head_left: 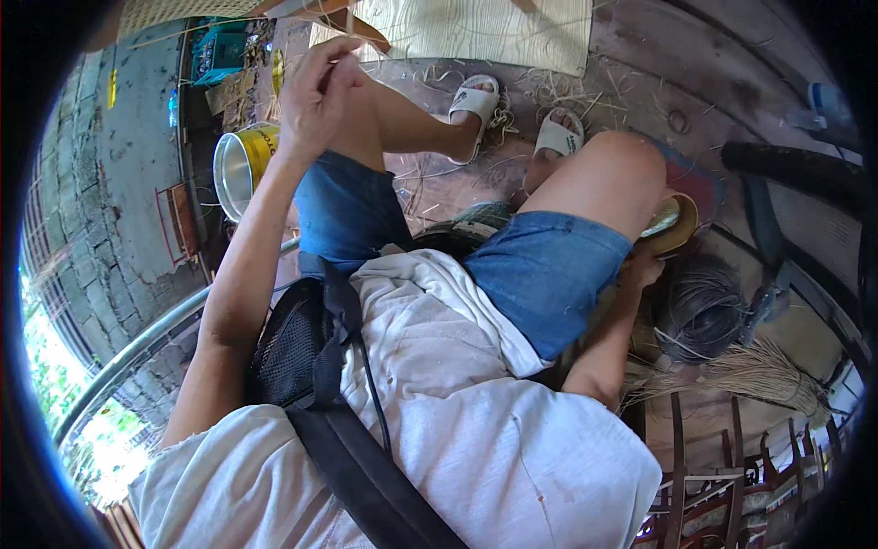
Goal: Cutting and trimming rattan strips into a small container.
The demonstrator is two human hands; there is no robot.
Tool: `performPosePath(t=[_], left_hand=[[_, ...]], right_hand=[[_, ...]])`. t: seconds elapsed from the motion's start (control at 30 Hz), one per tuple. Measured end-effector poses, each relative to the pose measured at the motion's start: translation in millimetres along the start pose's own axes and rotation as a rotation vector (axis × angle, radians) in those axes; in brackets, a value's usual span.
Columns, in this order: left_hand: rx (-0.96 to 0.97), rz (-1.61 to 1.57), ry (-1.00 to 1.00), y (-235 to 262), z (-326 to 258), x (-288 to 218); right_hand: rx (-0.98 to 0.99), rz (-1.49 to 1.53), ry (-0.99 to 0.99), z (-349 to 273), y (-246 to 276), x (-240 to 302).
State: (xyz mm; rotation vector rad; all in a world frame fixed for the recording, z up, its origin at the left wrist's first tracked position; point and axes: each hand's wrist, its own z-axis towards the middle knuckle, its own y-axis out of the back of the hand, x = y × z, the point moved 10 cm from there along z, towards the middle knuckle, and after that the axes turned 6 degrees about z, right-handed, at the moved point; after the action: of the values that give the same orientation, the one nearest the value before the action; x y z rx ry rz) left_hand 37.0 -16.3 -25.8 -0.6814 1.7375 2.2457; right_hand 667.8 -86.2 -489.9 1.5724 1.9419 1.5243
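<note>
I am seated, with both bare knees in front of me. My left hand (pixel 315 91) is raised on my left knee (pixel 366 101), seen from the back, its fingers curled together; I see nothing clearly in them. My right hand (pixel 643 272) hangs low beside my right thigh (pixel 558 265) and is mostly hidden by it. It touches the edge of a round yellow-green disc (pixel 675 224) lying on the floor. A coil of dark wire (pixel 700 306) lies just right of that hand.
A shiny metal can with a yellow label (pixel 240 166) stands to the left of my left leg. A pale woven mat (pixel 476 32) lies beyond my white sandals (pixel 476 99). A straw bundle (pixel 759 371) and wooden chair frames (pixel 709 457) are at the lower right, and loose straw litters the floor.
</note>
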Motion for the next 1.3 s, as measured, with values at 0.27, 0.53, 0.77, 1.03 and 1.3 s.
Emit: performPosePath(t=[0.27,0.53,0.77,1.03,1.3], left_hand=[[0.033,-0.829,0.249,13,16,-28],[0.29,-0.997,0.212,18,-49,-21],[0.368,-1.26,0.134,23,-69,-56],[0.486,-1.526,0.031,34,-68,-133],[0.467,-1.442,-0.089,26,-56,-146]], right_hand=[[0.162,0.688,0.417,-114,229,186],[0.262,0.049,0.916,-293,291,349],[0.597,-0.275,1.139,-398,193,385],[0.596,-0.132,1.124,-394,192,380],[1.051,0.58,0.754,-462,225,350]])
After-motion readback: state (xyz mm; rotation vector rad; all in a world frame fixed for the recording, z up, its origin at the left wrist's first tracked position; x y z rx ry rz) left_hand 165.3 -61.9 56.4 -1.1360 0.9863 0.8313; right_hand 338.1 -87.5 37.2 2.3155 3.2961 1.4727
